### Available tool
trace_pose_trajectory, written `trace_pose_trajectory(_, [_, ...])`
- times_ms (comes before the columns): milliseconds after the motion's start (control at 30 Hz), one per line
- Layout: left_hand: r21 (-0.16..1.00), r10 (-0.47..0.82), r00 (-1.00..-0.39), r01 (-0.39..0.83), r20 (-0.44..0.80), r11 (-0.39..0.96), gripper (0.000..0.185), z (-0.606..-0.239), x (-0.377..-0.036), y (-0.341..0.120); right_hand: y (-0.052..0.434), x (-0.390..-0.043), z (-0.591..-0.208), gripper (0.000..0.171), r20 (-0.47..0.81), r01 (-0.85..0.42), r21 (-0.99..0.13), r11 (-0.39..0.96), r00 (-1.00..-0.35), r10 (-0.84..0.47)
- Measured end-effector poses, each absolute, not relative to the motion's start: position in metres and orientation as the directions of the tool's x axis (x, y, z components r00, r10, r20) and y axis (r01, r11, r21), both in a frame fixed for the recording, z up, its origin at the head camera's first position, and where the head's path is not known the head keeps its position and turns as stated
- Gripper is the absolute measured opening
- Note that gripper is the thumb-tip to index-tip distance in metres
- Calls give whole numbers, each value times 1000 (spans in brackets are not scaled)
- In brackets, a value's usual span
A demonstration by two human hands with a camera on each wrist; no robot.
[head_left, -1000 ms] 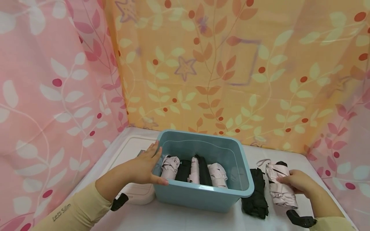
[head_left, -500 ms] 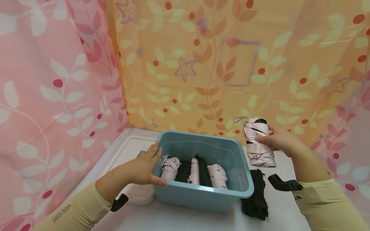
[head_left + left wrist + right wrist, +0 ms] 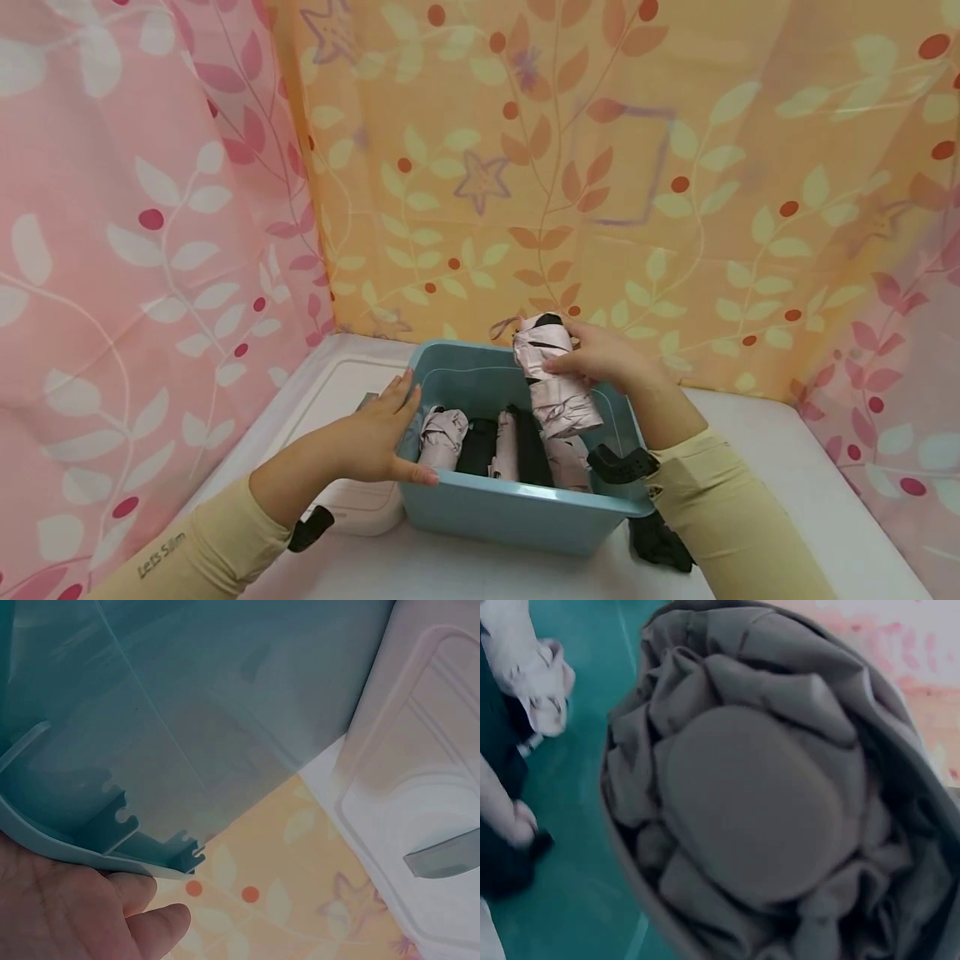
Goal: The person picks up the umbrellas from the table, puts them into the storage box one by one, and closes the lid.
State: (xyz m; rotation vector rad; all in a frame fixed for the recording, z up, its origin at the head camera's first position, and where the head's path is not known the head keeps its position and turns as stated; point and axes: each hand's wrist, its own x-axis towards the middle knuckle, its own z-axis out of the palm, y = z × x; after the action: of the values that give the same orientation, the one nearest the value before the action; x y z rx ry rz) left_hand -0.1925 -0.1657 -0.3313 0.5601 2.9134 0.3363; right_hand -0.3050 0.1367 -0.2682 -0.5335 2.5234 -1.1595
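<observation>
My right hand [image 3: 611, 358] grips a folded pale pink umbrella [image 3: 558, 404] over the right half of a blue plastic bin [image 3: 495, 518]. The umbrella tilts, its wrist strap hanging off the upper end; its round end [image 3: 750, 806] fills the right wrist view. Inside the bin, several folded umbrellas stand in a row, pale pink ones [image 3: 442, 437] alternating with black ones [image 3: 477, 446]. The rightmost pink one is partly covered by the held umbrella. My left hand [image 3: 367, 433] rests with spread fingers on the bin's left rim, thumb along the front edge.
A black folded umbrella [image 3: 660, 542] lies on the white table right of the bin, partly hidden by my right sleeve. To the left, a white lid [image 3: 367, 504] with a grey latch [image 3: 446, 855] lies beside the bin. Patterned curtains [image 3: 480, 167] enclose the table.
My right hand has picked the pale pink umbrella up from the table on the right and carried it left over the bin. The left hand has stayed on the rim.
</observation>
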Motion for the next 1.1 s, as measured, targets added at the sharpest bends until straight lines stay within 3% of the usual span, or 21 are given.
trace_pose_trajectory(200, [251,384,-917,349,-107,903,124,-332,-192,-166,102,-308,-278,39,-138,-246,-700,671,-874,-465])
trace_pose_trajectory(367, [241,387,-917,355,-98,903,124,-332,-194,-166,77,-313,-287,39,-166,-263,-647,715,-867,-469])
trace_pose_trajectory(633, [251,387,-917,355,-94,901,125,-332,-195,-166,47,-319,-303,56,-253,-210,-651,729,-846,-469])
trace_pose_trajectory(833, [251,388,-917,357,-87,900,124,-331,-195,-165,34,-321,-307,44,-291,-191,-649,736,-832,-473])
trace_pose_trajectory(1100, [265,381,-918,342,-113,902,124,-331,-194,-166,18,-316,-310,48,-275,-202,-652,731,-835,-476])
